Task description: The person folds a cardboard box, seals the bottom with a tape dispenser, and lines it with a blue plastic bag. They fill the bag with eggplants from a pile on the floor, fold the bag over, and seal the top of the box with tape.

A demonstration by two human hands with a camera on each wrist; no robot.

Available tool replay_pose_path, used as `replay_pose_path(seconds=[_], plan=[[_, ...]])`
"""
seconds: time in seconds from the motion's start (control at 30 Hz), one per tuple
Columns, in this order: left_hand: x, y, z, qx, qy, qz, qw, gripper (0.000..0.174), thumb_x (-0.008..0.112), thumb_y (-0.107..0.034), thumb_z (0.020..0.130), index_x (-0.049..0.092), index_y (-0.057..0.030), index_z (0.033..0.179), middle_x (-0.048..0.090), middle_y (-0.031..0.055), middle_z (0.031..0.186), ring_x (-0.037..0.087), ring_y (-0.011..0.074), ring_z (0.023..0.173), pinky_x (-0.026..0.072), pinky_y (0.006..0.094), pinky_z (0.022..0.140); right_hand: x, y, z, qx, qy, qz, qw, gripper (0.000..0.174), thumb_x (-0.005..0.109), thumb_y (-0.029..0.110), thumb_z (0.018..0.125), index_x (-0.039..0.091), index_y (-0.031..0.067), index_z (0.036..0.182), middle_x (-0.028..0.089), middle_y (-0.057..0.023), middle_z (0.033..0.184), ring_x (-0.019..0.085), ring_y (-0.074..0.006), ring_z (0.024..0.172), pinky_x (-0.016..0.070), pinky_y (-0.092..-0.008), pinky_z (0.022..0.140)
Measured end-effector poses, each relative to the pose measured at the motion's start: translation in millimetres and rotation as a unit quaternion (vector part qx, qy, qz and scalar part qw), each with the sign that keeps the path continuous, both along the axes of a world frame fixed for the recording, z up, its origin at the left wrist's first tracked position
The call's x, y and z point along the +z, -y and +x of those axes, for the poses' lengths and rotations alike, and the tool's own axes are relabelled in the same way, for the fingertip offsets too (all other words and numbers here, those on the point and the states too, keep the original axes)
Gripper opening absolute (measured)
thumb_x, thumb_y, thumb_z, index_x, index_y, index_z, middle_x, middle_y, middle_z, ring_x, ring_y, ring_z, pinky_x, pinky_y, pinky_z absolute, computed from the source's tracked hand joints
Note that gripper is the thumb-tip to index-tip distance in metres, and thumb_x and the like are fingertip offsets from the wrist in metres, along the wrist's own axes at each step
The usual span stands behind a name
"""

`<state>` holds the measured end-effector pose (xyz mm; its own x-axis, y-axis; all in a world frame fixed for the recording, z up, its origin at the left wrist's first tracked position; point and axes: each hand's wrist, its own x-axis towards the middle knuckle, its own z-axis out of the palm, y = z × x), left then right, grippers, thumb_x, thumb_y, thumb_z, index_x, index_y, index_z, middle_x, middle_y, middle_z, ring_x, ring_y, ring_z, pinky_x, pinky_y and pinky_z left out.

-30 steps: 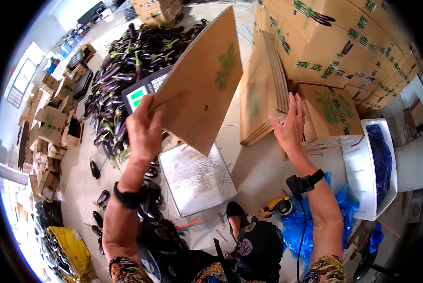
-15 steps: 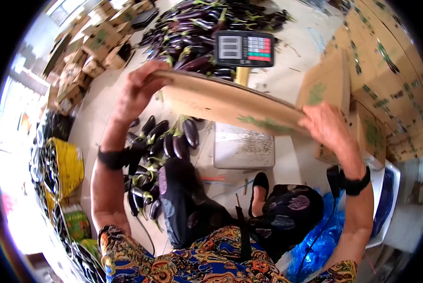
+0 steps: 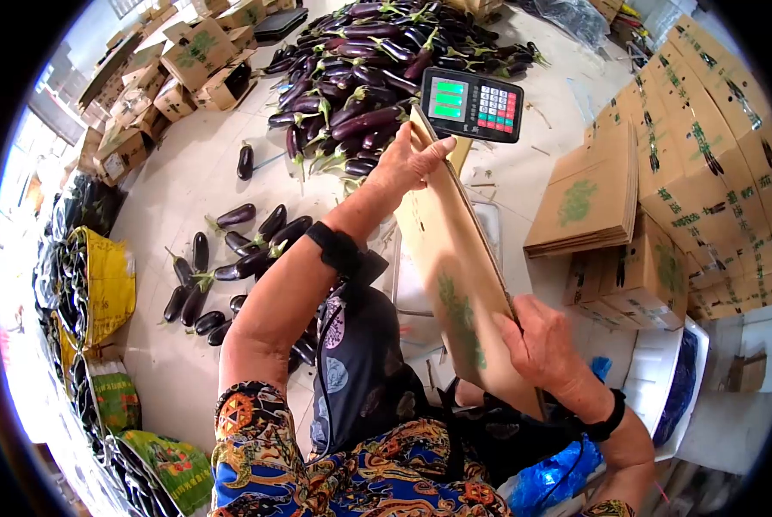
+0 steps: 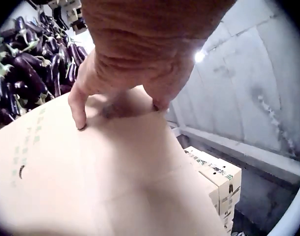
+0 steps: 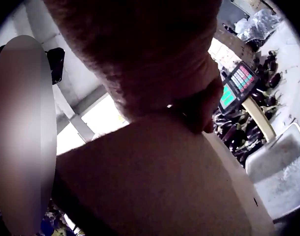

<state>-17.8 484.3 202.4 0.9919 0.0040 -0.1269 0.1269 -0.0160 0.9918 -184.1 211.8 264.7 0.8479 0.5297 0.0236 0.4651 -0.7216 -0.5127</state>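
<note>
A folded flat cardboard box (image 3: 442, 267) with a green leaf print is held on edge in front of the body, slanting from far left to near right. My left hand (image 3: 405, 164) grips its far end, the thumb on one side. In the left wrist view the fingers (image 4: 77, 110) press over the cardboard's edge. My right hand (image 3: 542, 345) holds the near part of the upper edge. The right wrist view shows that hand (image 5: 155, 69) dark above the cardboard (image 5: 155, 177). Behind the box, the metal platform of a scale (image 5: 280, 167) is partly hidden.
The scale's lit display (image 3: 472, 103) stands before a large heap of eggplants (image 3: 360, 77). Loose eggplants (image 3: 239, 246) lie on the floor at left. Flat boxes (image 3: 584, 189) lean by stacked cartons (image 3: 713, 164) at right. A white foam box (image 3: 653, 370) and blue plastic (image 3: 549, 482) are nearby.
First only my left hand held the flat box while the right was empty near the stack; then the right took its other end. Now the box has swung round, its right end towards my body.
</note>
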Motion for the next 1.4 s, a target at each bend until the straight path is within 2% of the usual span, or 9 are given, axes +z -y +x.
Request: replay_pose_path(seconds=[0.23,0.43,0.57,0.7,0.8,0.9,1.07,1.2,1.4], plan=[[7.4,-17.1,-5.1,-0.054,0.007,-0.058,0.997,0.066,0.071,-0.038,0.087,0.046,-0.0140,0.143,0.060,0.0061,0.128,0.058,0.0231,0.118,0.0518,0.0451,0.095,-22.4,11.1,9.3,-0.098,-0.222,0.209,0.947,0.046,0.057,0.036,0.098,0.060,-0.0026,0.123,0.066,-0.0209,0.102,0.064,-0.0260,0.094,0.0494,-0.0336,0.086],[26.4,-33.3,-19.9,-0.026,0.021,-0.002,0.999,0.058,0.057,-0.014,0.079,0.056,-0.0044,0.136,0.067,0.0057,0.115,0.063,0.0189,0.100,0.0537,0.0338,0.085,-12.9,23.7,26.5,-0.126,-0.160,0.114,0.972,0.036,0.059,0.028,0.095,0.068,-0.0020,0.111,0.064,-0.0147,0.070,0.061,-0.0169,0.068,0.0494,-0.0343,0.067],[34.1,-41.9,-14.1,-0.043,0.174,0.201,0.963,0.046,0.057,-0.009,0.078,0.064,-0.0034,0.123,0.072,0.0080,0.091,0.067,0.0164,0.082,0.0560,0.0321,0.076,-20.3,57.3,52.1,-0.230,-0.036,0.151,0.961,0.030,0.060,0.024,0.092,0.068,-0.0035,0.101,0.056,-0.0177,0.062,0.060,-0.0272,0.059,0.0476,-0.0387,0.061],[40.2,-29.6,-35.2,-0.135,0.261,0.406,0.865,0.054,0.059,-0.011,0.077,0.058,-0.0076,0.130,0.066,0.0194,0.083,0.066,0.0325,0.073,0.0548,0.0391,0.073,-26.3,73.6,64.6,-0.307,0.118,0.082,0.941,0.028,0.058,0.018,0.091,0.065,-0.0014,0.109,0.064,-0.0187,0.095,0.062,-0.0345,0.090,0.0478,-0.0412,0.083],[26.8,-16.7,-33.5,-0.275,0.157,0.338,0.886,0.056,0.059,-0.019,0.086,0.050,-0.0076,0.140,0.068,0.0209,0.112,0.067,0.0356,0.099,0.0513,0.0424,0.089,-44.3,75.9,83.1,-0.312,0.382,0.069,0.867,0.036,0.054,0.012,0.092,0.058,0.0012,0.126,0.052,-0.0174,0.136,0.047,-0.0384,0.125,0.0352,-0.0441,0.108],[23.8,-0.1,-23.7,-0.286,0.165,0.418,0.846,0.047,0.061,-0.032,0.088,0.059,-0.0020,0.124,0.069,0.0237,0.099,0.068,0.0382,0.095,0.0533,0.0455,0.083,-18.0,60.5,75.6,-0.208,0.421,0.021,0.883,0.033,0.056,0.011,0.093,0.059,0.0006,0.124,0.056,-0.0169,0.132,0.050,-0.0370,0.124,0.0382,-0.0440,0.106],[33.7,49.4,-53.1,-0.317,0.154,0.630,0.692,0.093,0.069,-0.059,0.084,0.032,-0.0069,0.152,0.027,0.0335,0.152,0.048,0.0448,0.130,0.0423,0.0435,0.108,-50.1,35.0,99.8,-0.046,0.236,0.154,0.958,0.039,0.063,0.007,0.092,0.057,0.0044,0.131,0.053,-0.0176,0.138,0.051,-0.0359,0.125,0.0435,-0.0414,0.104],[15.8,12.2,2.3,-0.494,0.144,0.455,0.726,0.082,0.062,-0.051,0.094,0.029,-0.0072,0.154,0.024,0.0286,0.157,0.036,0.0429,0.140,0.0324,0.0410,0.115,-96.5,-7.8,107.9,0.095,0.224,0.034,0.969,0.069,0.073,0.011,0.081,0.043,0.0079,0.143,0.039,-0.0179,0.150,0.041,-0.0372,0.136,0.0369,-0.0468,0.110],[32.3,-22.3,-25.5,-0.456,-0.018,0.310,0.834,0.066,0.053,-0.045,0.101,0.040,-0.0010,0.148,0.043,0.0200,0.151,0.046,0.0326,0.135,0.0356,0.0383,0.112,-123.6,-8.4,121.8,0.137,0.190,-0.012,0.972,0.076,0.076,0.009,0.077,0.039,0.0057,0.143,0.035,-0.0141,0.155,0.035,-0.0367,0.140,0.0351,-0.0474,0.110]])
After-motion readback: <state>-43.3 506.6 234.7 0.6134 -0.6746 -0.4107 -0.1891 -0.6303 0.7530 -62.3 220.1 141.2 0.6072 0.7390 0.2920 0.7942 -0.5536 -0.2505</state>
